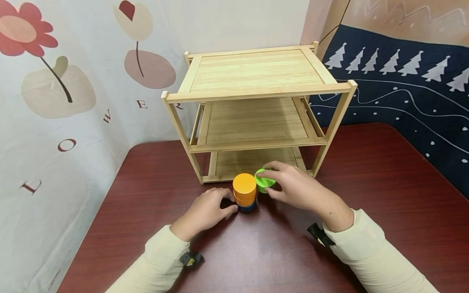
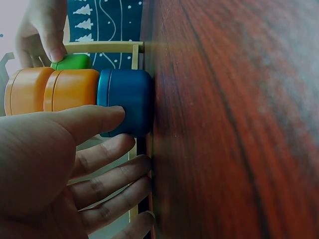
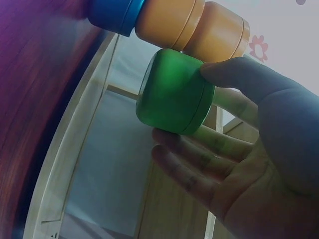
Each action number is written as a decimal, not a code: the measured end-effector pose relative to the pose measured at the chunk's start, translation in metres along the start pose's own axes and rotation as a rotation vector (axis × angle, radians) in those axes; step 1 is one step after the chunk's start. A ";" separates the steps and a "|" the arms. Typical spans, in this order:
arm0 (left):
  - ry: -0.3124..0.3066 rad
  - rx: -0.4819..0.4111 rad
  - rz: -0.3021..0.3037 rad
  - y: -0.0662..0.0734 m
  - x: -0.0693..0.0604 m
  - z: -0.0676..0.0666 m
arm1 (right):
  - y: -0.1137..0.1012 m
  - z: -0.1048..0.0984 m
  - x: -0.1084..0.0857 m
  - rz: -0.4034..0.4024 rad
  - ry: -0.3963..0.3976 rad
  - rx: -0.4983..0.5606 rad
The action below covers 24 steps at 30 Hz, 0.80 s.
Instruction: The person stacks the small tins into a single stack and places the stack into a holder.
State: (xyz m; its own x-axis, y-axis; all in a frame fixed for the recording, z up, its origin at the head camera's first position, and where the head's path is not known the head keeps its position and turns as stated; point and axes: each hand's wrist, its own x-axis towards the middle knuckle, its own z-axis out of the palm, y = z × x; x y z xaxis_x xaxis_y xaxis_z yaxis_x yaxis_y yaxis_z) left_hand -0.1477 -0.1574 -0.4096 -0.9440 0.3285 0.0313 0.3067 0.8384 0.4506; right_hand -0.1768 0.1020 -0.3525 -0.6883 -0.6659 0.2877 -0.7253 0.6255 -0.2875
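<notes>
Above the dark red tabletop (image 1: 253, 260), right fingers (image 1: 269, 174) pinch a round green jar (image 3: 172, 94). Left fingers (image 2: 112, 181) spread beside a round blue jar (image 2: 129, 89) under two round orange jars (image 2: 75, 88).

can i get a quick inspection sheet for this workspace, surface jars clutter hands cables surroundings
surface: dark red table, glossy
jars: two orange jars stacked on a blue jar; green jar beside the stack, off the table
clutter: nothing seen
left hand: fingers loosely spread beside the blue jar, contact unclear
right hand: grips the green jar
cables: thin dark line at upper right, can't tell if it's a cable
surroundings: three-tier wooden rack behind the jars; floral sheet left, navy tree print right
</notes>
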 end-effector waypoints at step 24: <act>0.002 -0.008 0.002 0.000 0.000 0.000 | -0.005 -0.009 -0.002 0.018 0.018 -0.021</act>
State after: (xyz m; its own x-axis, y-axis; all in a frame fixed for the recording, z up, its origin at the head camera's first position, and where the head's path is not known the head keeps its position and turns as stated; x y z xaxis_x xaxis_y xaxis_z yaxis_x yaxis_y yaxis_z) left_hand -0.1476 -0.1576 -0.4101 -0.9437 0.3291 0.0340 0.3075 0.8345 0.4573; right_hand -0.1720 0.1044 -0.3435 -0.7012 -0.6471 0.2993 -0.7128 0.6457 -0.2740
